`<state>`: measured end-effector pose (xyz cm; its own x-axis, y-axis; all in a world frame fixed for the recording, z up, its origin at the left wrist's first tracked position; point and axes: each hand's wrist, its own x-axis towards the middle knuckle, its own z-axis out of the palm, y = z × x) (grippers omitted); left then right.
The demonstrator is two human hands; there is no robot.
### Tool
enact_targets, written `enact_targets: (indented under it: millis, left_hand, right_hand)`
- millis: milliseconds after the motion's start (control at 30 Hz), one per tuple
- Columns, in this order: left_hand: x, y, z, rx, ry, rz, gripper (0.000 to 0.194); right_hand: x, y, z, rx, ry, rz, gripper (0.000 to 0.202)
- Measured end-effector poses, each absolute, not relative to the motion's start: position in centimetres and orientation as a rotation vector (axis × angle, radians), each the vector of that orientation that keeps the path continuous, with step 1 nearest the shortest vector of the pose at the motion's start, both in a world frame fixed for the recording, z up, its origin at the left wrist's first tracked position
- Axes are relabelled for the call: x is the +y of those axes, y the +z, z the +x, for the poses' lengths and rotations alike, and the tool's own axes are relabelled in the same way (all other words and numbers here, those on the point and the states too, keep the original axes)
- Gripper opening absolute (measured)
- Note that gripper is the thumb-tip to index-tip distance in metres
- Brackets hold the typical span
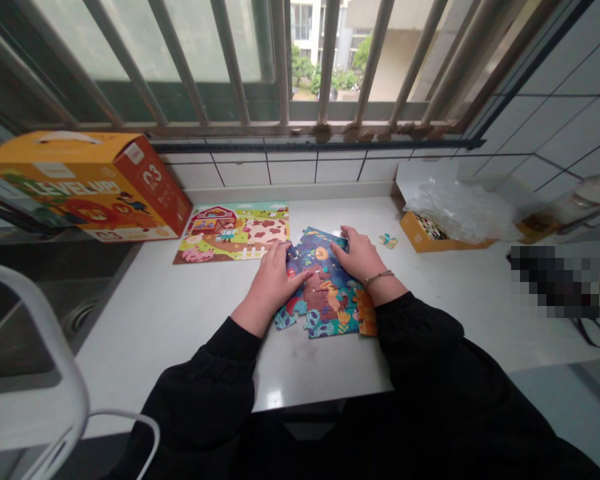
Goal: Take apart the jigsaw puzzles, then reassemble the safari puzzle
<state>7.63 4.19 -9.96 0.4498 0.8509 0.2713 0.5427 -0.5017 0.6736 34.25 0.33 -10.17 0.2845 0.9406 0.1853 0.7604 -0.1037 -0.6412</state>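
Observation:
A partly joined blue jigsaw puzzle (325, 293) lies on the white counter between my hands, with orange pieces at its lower right corner and a notch in its lower left edge. My left hand (276, 280) rests along the puzzle's left side, fingers apart, thumb over the pieces. On the upper right side, my right hand (363, 257) touches the puzzle's edge with thumb and fingers spread. To the right of that hand lies a loose puzzle piece (389, 241).
A farm picture (237, 232) lies at the back left beside an orange box (90, 190). At the back right an open yellow box (423, 240) holds pieces and a plastic bag (463, 210). A sink (40, 293) is left; a white curved tube (63, 340) stands near it.

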Motion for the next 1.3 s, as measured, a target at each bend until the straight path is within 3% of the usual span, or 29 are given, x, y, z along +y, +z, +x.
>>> enact_targets:
  millis: [200, 367, 633, 833, 967, 1133, 1300]
  left_hand:
    - [3.9, -10.8, 7.9, 1.06, 0.745, 2.195, 0.095]
    - [3.8, -10.6, 8.1, 1.027, 0.717, 2.221, 0.088]
    - [4.1, -10.4, 8.0, 0.996, 0.774, 2.195, 0.085]
    - [3.9, -10.2, 8.2, 0.972, 0.78, 2.16, 0.092]
    - [3.7, -10.3, 8.2, 0.991, 0.733, 2.183, 0.093]
    - [3.6, -10.0, 8.2, 0.979, 0.709, 2.208, 0.09]
    - [3.4, -9.3, 8.5, 0.908, 0.747, 2.189, 0.073]
  right_hand:
    - [0.2, -9.7, 33.6, -1.549, 0.363, -1.841, 0.054]
    - [0.0, -9.1, 33.3, -1.413, 0.468, -1.714, 0.041]
    - [-0.2, -9.1, 33.0, -1.225, 0.822, -1.63, 0.065]
    - [-0.7, -7.8, 32.9, -1.457, 0.735, -1.551, 0.034]
    - [-1.3, -6.8, 32.3, -1.457, 0.843, -1.408, 0.036]
    - [-1.3, -7.0, 31.5, -1.467, 0.887, -1.308, 0.037]
    - [-0.8, -7.9, 31.6, -1.539, 0.762, -1.391, 0.032]
